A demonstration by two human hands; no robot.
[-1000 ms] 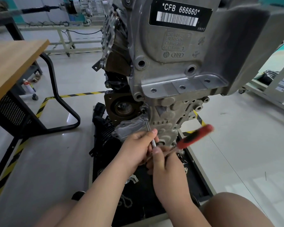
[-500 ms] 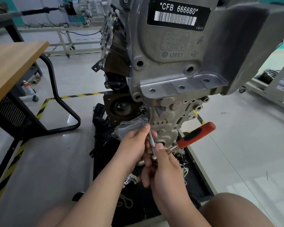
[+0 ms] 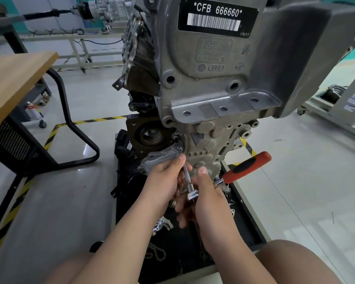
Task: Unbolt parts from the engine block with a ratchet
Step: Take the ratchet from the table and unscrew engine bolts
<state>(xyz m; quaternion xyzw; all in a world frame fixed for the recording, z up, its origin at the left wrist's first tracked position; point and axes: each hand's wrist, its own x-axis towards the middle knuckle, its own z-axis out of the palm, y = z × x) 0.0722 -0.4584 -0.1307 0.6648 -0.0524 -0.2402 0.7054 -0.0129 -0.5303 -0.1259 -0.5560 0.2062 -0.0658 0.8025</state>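
Head view: left hand [image 3: 164, 181] pinches steel extension bar [image 3: 186, 173], right hand [image 3: 210, 198] grips red-handled ratchet [image 3: 246, 166]; centre-frame bolt [image 3: 175, 138] looks still seated in grey cast engine block [image 3: 203, 83].

Both hands [image 3: 166, 181] hold ratchet [image 3: 193, 193] against engine block [image 3: 205, 83].

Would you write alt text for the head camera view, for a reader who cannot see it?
Two hands work a ratchet on an engine block: the left hand pinches the extension bar, which runs up to a bolt low on the block, while the right hand grips the ratchet's head, its red handle pointing right. A wooden table stands at left.
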